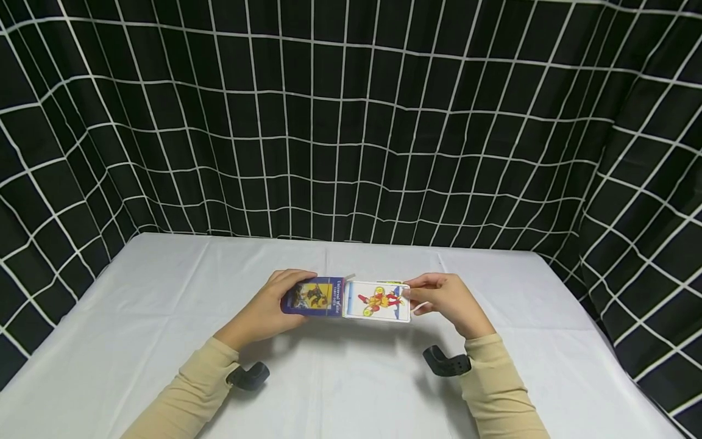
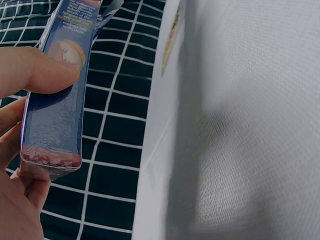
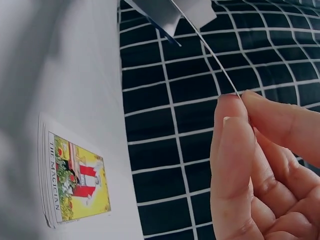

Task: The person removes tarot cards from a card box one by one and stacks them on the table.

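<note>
My left hand [image 1: 269, 308] grips a blue tarot card box [image 1: 315, 297] by its left end; in the left wrist view the thumb [image 2: 55, 75] presses its narrow side. At the box's right end, a white card [image 1: 378, 300] with a red and yellow figure is held flat above the table. My right hand [image 1: 446, 299] pinches that card's right end between thumb and fingers. In the right wrist view the card [image 3: 216, 59] appears as a thin edge. Whether its left end is inside the box I cannot tell.
A stack of cards [image 3: 82, 182], "The Magician" on top, lies on the white table [image 1: 340, 378], mostly hidden in the head view. Black cloth with white grid lines [image 1: 340, 122] stands around the back and sides. A dark wrist mount [image 1: 249, 376] sits on each forearm.
</note>
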### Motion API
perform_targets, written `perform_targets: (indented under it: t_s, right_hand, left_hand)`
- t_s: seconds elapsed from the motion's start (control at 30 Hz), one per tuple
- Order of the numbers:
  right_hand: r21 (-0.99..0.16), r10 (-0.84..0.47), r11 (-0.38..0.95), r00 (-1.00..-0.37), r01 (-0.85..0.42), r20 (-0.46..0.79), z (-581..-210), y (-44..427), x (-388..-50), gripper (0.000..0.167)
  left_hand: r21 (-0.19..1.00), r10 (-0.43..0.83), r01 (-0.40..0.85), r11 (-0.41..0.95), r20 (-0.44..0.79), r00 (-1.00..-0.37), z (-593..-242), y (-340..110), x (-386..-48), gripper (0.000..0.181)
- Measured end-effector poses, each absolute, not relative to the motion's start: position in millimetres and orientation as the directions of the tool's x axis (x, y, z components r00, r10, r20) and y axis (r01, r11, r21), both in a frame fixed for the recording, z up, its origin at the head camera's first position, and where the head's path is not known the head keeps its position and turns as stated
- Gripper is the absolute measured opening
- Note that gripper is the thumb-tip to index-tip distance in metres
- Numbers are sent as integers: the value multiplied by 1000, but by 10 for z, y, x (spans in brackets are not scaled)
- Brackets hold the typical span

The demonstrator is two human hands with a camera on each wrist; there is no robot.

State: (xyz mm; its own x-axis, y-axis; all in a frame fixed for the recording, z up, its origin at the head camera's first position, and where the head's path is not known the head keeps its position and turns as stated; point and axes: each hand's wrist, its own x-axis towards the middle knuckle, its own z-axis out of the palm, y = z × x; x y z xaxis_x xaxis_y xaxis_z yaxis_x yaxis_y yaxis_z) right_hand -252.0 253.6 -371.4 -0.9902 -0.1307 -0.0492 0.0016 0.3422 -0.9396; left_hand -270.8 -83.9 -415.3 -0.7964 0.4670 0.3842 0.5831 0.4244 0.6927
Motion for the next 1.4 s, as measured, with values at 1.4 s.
perform_targets:
  t_s: [1.4]
  right_hand:
    - [-980, -53, 138, -987, 143, -151, -3709, 2769, -2556, 25]
  left_hand:
    - [682, 467, 591, 432, 391, -793, -4156, -843, -2720, 73]
